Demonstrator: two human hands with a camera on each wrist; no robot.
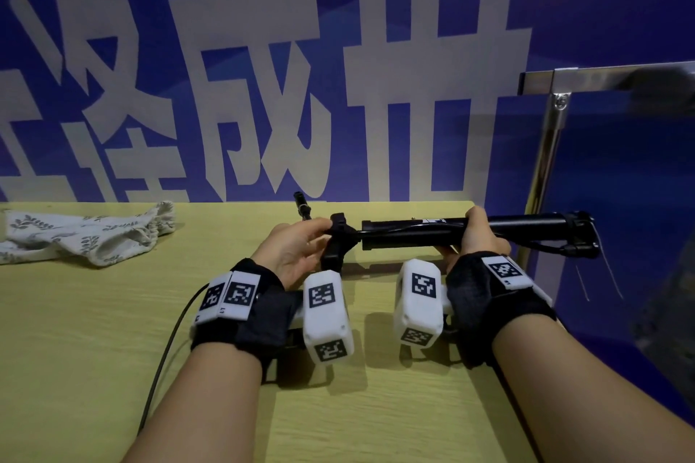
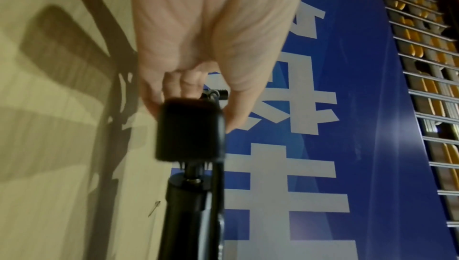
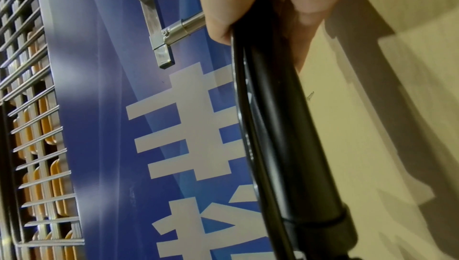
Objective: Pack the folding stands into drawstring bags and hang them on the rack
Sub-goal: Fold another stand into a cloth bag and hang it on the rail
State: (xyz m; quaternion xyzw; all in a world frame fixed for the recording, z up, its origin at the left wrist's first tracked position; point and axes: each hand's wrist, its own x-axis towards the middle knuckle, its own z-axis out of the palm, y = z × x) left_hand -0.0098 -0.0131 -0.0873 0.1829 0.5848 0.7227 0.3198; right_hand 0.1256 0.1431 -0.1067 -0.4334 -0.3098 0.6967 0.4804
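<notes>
A black folding stand [image 1: 413, 233] is held level just above the yellow table [image 1: 94, 350], running left to right. My left hand [image 1: 301, 248] pinches its blocky head piece [image 2: 190, 130] between thumb and fingers. My right hand [image 1: 477, 237] is wrapped round the black tube [image 3: 280, 127] near its middle. The stand's right end [image 1: 579, 233] juts past the table's edge. A white drawstring bag [image 1: 86, 237] with a leaf print lies crumpled at the table's far left, apart from both hands.
A blue wall with large white characters [image 1: 263, 68] rises behind the table. A shiny metal rack [image 1: 556, 98] with a horizontal bar and an upright post stands at the right, beyond the table's edge. A black cable [image 1: 165, 350] trails from my left wristband.
</notes>
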